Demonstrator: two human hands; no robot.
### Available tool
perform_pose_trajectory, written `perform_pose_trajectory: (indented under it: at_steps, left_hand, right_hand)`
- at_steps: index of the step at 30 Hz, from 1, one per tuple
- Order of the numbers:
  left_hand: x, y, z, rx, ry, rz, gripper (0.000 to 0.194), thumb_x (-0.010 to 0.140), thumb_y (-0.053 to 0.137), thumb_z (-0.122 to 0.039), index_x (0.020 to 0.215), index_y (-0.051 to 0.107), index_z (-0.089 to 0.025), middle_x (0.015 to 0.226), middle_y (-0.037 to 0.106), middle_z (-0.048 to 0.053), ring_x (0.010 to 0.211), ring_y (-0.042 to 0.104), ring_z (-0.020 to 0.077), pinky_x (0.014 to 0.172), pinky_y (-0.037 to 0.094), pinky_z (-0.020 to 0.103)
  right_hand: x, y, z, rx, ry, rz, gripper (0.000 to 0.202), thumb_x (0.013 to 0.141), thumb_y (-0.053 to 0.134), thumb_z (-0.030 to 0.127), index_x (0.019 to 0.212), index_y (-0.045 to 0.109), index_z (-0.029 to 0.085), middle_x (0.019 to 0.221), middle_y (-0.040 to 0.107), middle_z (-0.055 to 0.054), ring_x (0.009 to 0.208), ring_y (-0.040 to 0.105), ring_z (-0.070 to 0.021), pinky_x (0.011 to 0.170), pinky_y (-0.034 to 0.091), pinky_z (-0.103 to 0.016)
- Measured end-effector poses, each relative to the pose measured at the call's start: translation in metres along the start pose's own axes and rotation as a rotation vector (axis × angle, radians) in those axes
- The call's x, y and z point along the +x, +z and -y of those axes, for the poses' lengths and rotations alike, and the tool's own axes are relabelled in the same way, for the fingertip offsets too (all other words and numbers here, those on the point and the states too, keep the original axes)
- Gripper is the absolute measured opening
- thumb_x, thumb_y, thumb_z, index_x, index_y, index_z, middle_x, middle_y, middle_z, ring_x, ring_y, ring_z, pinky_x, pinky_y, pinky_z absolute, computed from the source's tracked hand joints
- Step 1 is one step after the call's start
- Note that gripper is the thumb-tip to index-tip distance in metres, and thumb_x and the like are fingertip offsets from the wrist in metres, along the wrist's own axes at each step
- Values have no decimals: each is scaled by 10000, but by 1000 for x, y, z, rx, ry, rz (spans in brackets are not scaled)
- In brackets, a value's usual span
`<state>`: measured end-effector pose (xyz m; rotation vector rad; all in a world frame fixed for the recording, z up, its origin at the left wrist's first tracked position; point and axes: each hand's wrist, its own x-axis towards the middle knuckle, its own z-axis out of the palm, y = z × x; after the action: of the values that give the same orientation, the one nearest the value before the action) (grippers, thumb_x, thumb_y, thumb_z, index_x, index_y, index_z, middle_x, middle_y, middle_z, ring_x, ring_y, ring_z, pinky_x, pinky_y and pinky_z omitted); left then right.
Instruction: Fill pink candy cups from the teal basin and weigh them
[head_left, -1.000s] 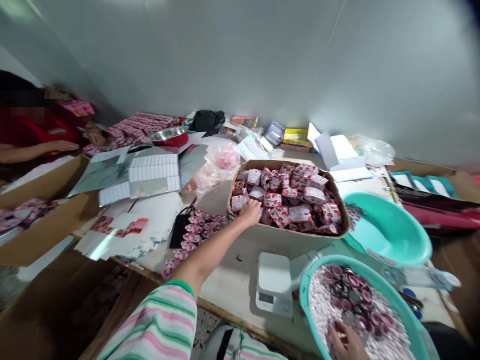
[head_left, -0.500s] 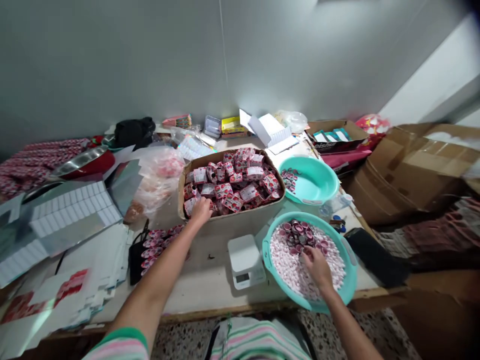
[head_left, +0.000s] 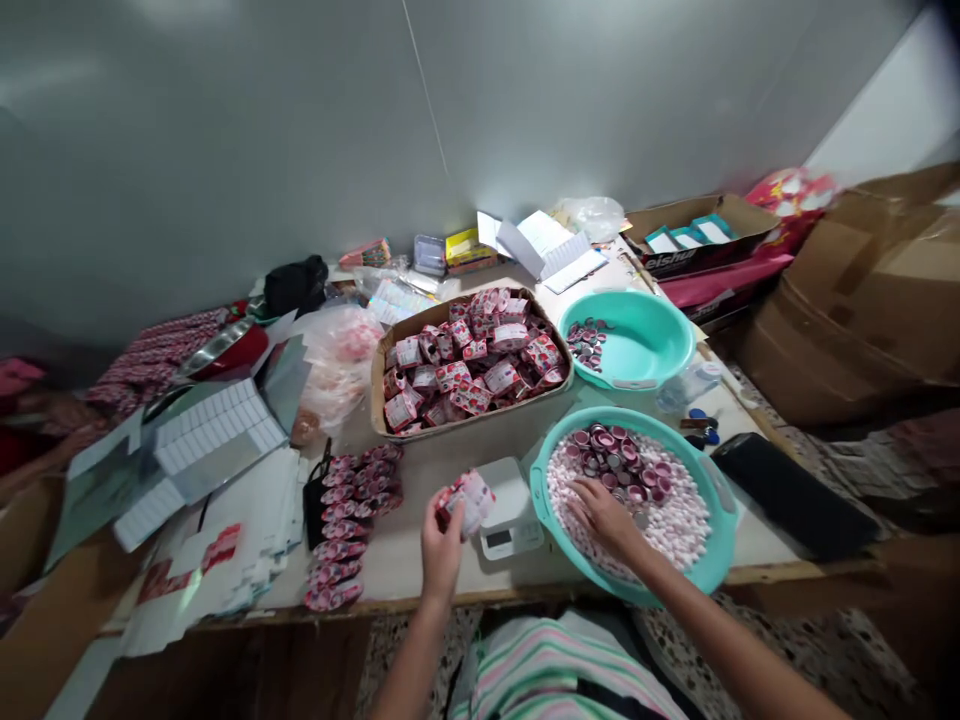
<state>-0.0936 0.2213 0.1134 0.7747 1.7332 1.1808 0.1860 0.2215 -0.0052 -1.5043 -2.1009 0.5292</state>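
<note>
My left hand (head_left: pixel 442 540) is closed on a red and pink printed packet (head_left: pixel 469 500), held beside a small white scale (head_left: pixel 508 510). My right hand (head_left: pixel 609 518) reaches into the near teal basin (head_left: pixel 724 540), its fingers in small pale pink-white pieces (head_left: pixel 679 540); whether they grip any is hidden. Round maroon and silver caps (head_left: pixel 615 462) lie on those pieces, just beyond the fingers. Behind the scale, a cardboard box (head_left: pixel 472 425) is full of similar printed packets (head_left: pixel 502 375).
Another teal basin (head_left: pixel 652 345) holds more caps. Rows of pink packets (head_left: pixel 341 550) and stacked white sheets (head_left: pixel 262 560) lie left. A black phone-like case (head_left: pixel 787 495) sits right. At the far left, another person's arm (head_left: pixel 45 455) shows, blurred.
My left hand has come out of the cardboard box toward me with a packet. My right hand has shifted away from the caps into the pale pieces. The view has turned slightly.
</note>
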Motion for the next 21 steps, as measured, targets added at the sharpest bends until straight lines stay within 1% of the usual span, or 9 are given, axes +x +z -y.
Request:
perform_pose_trajectory:
  at_steps: [1,3,5,7,9,13,15,18,21]
  left_hand:
    - [-12,5,4,-37,-47,17,547,671,701,-481,1094,564,-161,1081,650,113,981,623,238,827,508,330]
    - [-32,12,6,-77,-97,42,548,675,710,-469,1105,577,-157,1105,650,116,1009,617,243,846,504,326]
    - [-47,17,5,-94,-116,52,537,686,710,-457,1111,583,-154,1114,652,115,1021,614,245,855,501,322]
    - [-58,19,1,-96,-120,51,534,700,704,-447,1124,575,-149,1122,648,118,1025,612,246,859,499,323]
    - [-67,20,-3,-77,-112,47,532,710,698,-439,1133,566,-145,1126,644,121,1035,606,244,872,493,323]
    - [-81,23,-4,-50,-79,38,530,706,700,-438,1130,565,-149,1123,644,116,1034,605,239,887,484,319]
    - [-87,27,0,-48,-73,47,531,709,697,-439,1137,558,-157,1121,644,115,1018,612,238,875,491,321]
    - [-96,34,8,-39,-58,83,515,733,685,-429,1154,544,-168,1140,634,117,1030,608,238,889,487,330]
    - [-104,44,16,-40,-33,122,491,769,660,-421,1175,528,-180,1175,617,116,1066,593,235,933,467,342]
  right_hand:
    - [1,7,3,-3,11,-8,332,937,411,343,1206,517,181,1184,542,-136,1096,519,-250,908,464,-390]
    - [2,17,6,-19,31,1,336,939,400,348,1198,510,165,1177,535,-148,1096,507,-263,915,450,-406]
    - [0,21,6,-35,21,53,309,942,391,346,1152,523,162,1129,548,-144,1055,512,-263,907,436,-408]
    - [-7,19,3,-51,2,120,273,943,392,357,1069,544,168,1046,566,-127,973,528,-253,860,434,-391]
    - [-17,16,-1,-60,-15,167,258,942,394,373,994,552,176,969,576,-108,906,535,-241,813,426,-368]
    - [-31,12,-9,-51,0,189,281,949,372,393,919,561,187,903,591,-85,848,550,-219,748,399,-320]
    - [-31,11,-11,-55,42,224,300,950,363,404,895,569,193,903,607,-80,810,566,-206,676,376,-295]
    - [-27,7,-11,-84,141,315,322,938,384,429,830,584,201,835,640,-70,723,583,-199,562,294,-276]
    - [-26,1,-9,-101,191,345,355,928,402,439,744,585,197,738,650,-70,650,580,-193,528,230,-279]
